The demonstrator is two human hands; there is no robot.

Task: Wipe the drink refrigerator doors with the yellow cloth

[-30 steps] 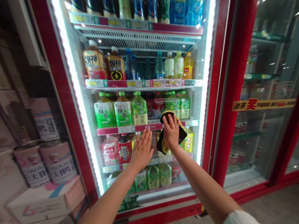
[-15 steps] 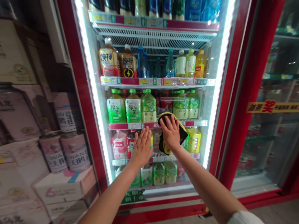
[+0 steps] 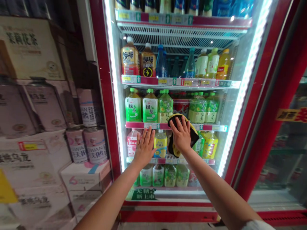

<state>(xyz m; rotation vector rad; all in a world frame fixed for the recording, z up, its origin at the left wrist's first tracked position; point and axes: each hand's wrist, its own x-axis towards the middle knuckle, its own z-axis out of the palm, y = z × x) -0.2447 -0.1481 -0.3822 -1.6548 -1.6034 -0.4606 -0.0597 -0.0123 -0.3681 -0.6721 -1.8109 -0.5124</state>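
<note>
My right hand point(image 3: 181, 135) lies over a black and yellow cloth point(image 3: 194, 138), pressing it to the glass door of a lit drinks fridge, with its fingers stretched out. The cloth covers part of the shelf edge and the row below. To its left, my left hand point(image 3: 145, 147) is open, fingers apart and palm toward the glass, with nothing in it. Between the hands a lemon drink bottle point(image 3: 160, 145) shows on the shelf behind. Green tea bottles point(image 3: 150, 107) stand on the shelf above my hands. Whether the left palm touches the glass, I cannot tell.
A red frame point(image 3: 107, 127) with bright light strips surrounds the fridge. At left, pink cans point(image 3: 96, 145) stand on a white carton point(image 3: 82, 179), beside stacked tea boxes point(image 3: 35, 166). Another red-framed fridge point(image 3: 283, 140) is at right.
The view has shifted to the left, so more of the stacked boxes shows. My left hand has moved left across the fridge, uncovering the lemon drink bottle. The right hand and cloth moved slightly left against the shelves.
</note>
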